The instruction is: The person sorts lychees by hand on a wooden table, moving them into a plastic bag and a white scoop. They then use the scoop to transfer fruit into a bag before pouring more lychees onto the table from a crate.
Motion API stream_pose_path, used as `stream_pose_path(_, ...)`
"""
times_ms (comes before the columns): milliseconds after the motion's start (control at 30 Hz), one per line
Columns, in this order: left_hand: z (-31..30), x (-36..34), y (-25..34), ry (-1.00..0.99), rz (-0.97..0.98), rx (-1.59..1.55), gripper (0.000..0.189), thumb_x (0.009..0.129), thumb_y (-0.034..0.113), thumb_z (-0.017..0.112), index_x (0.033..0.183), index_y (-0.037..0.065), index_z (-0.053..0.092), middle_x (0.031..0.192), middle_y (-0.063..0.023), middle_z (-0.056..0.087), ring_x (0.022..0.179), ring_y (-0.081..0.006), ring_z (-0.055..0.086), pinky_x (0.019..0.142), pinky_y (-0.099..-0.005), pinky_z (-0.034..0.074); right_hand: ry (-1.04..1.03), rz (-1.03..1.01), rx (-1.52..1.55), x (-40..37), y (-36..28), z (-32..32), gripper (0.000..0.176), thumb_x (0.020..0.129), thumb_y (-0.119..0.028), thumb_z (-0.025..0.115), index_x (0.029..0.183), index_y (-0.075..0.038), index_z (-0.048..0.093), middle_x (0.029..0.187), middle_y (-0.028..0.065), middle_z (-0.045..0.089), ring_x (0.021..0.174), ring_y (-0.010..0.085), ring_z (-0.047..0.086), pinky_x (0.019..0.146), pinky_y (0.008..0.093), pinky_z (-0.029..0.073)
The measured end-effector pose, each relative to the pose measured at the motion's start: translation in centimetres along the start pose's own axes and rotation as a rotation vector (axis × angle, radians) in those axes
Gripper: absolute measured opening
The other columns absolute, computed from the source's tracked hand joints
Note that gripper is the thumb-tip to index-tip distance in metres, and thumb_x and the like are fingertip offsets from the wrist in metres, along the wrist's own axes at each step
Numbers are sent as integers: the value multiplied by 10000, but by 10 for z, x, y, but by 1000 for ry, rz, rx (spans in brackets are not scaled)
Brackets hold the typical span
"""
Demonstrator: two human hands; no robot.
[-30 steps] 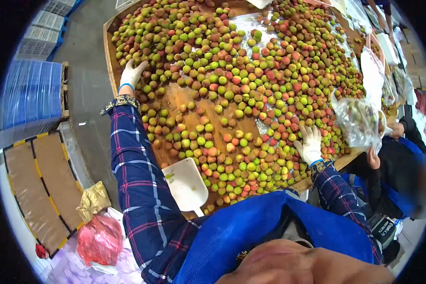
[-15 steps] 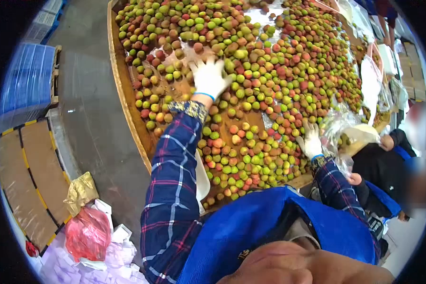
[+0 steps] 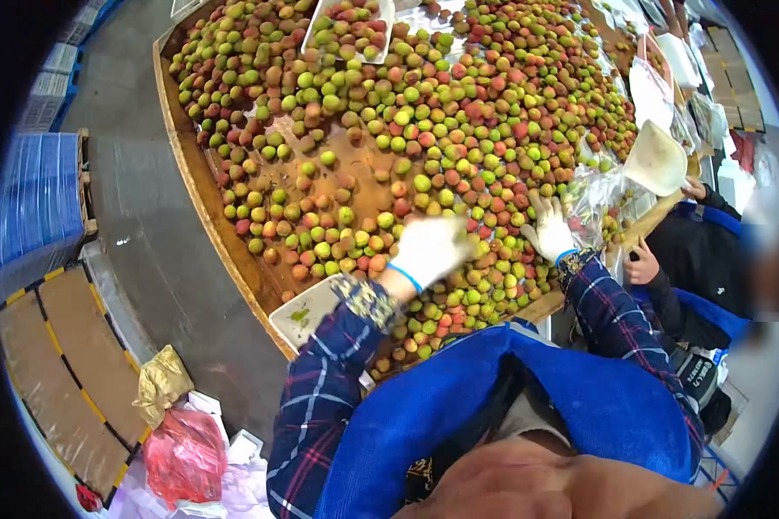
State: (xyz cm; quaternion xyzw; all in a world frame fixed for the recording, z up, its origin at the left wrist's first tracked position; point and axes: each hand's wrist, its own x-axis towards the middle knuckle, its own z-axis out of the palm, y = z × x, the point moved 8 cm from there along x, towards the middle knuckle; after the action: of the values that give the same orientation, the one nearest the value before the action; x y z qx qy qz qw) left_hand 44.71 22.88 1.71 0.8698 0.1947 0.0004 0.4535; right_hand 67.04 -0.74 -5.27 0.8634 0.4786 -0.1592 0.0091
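Red and green lychee-like fruits [image 3: 493, 86] cover a wooden-edged sorting table [image 3: 190, 164]. My left hand [image 3: 430, 251], in a white glove with a blue cuff, is over the fruits near the front; it is blurred and its fingers are smeared. My right hand [image 3: 550, 229], gloved the same way, rests on the fruits further right with its fingers spread. Clear plastic [image 3: 590, 203] lies just right of it. Below and left of my left hand, a white scoop tray [image 3: 307, 311] holds a few green bits and is partly behind my sleeve.
A white tray with fruits [image 3: 381, 39] sits at the back. At the right, a co-worker's hand [image 3: 640, 264] is at the table edge, near a white scoop [image 3: 658, 160]. Blue wrapped stacks [image 3: 39, 195] and a red bag [image 3: 184, 454] are at the left.
My left hand has moved from the back of the fruits towards the front. The view has shifted, showing more of the scoop tray. The co-worker's white scoop is now raised and tilted.
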Motion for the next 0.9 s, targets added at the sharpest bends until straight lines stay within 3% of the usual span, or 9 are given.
stream_pose_path(33, -29, 23, -5, 100, -11, 82, 301, 932, 391, 724, 1074, 131, 781, 898, -150, 759, 868, -389, 751, 789, -525, 598, -28, 20, 6, 1, 1, 0, 946, 958, -357, 781, 1717, -101, 277, 1632, 297, 439, 1516, 611, 341, 1258, 622, 356)
stream_pose_path(133, -113, 105, -54, 469, 29, 373, 183, 939, 182, 673, 1057, 123, 801, 918, -156, 778, 851, -372, 753, 781, -498, 598, -48, 46, 4, 1, 4, 4, 949, 961, -370, 775, 1719, -100, 270, 1646, 300, 423, 1528, 608, 327, 1268, 609, 352)
stream_pose_path(167, -129, 126, -80, 668, 230, 325, 184, 936, 182, 676, 1047, 111, 804, 900, -164, 781, 861, -370, 755, 777, -497, 595, -44, 52, 11, 2, 3, 3, 949, 961, -370, 775, 1719, -100, 270, 1646, 300, 423, 1528, 608, 327, 1268, 609, 352)
stream_pose_path(200, -136, 158, -102, 509, 113, 483, 180, 925, 183, 681, 1040, 108, 798, 938, -163, 772, 880, -378, 745, 788, -507, 591, -65, 58, 14, 3, 4, 3, 948, 963, -377, 771, 1719, -100, 269, 1653, 301, 415, 1536, 607, 317, 1272, 606, 349)
stream_pose_path(333, -118, 204, -142, 374, 186, 787, 249, 901, 138, 641, 1122, 146, 755, 1090, -109, 738, 970, -351, 724, 819, -498, 579, -106, 89, 15, 2, 4, 2, 946, 970, -388, 760, 1723, -105, 262, 1667, 305, 399, 1553, 607, 287, 1280, 602, 337)
stream_pose_path(433, -107, 212, -140, 400, 97, 836, 342, 938, 162, 601, 1264, 168, 703, 1153, -92, 728, 964, -326, 736, 812, -502, 578, -163, 123, 28, 3, 1, -5, 938, 981, -389, 733, 1731, -112, 244, 1659, 304, 407, 1563, 598, 284, 1288, 601, 320)
stream_pose_path(567, -105, 221, -151, 312, 59, 744, 296, 941, 133, 575, 1195, 153, 728, 1127, -148, 735, 961, -373, 750, 794, -517, 587, -145, 120, 34, 5, -1, -8, 943, 975, -379, 736, 1724, -87, 243, 1635, 310, 434, 1542, 608, 312, 1281, 601, 331)
stream_pose_path(767, -73, 182, -170, 138, -149, 613, 314, 962, 359, 601, 1000, 103, 778, 991, -196, 797, 936, -399, 774, 844, -520, 611, -142, 141, 50, 4, -4, -16, 916, 953, -379, 759, 1692, -68, 317, 1581, 310, 484, 1514, 602, 362, 1264, 611, 355)
stream_pose_path(900, -33, 102, -108, 153, -47, 530, 279, 927, 345, 644, 970, 100, 770, 953, -208, 780, 916, -395, 766, 830, -543, 599, -89, 80, 22, 0, 2, -8, 912, 979, -425, 735, 1693, -52, 307, 1581, 325, 495, 1483, 622, 390, 1267, 617, 341)
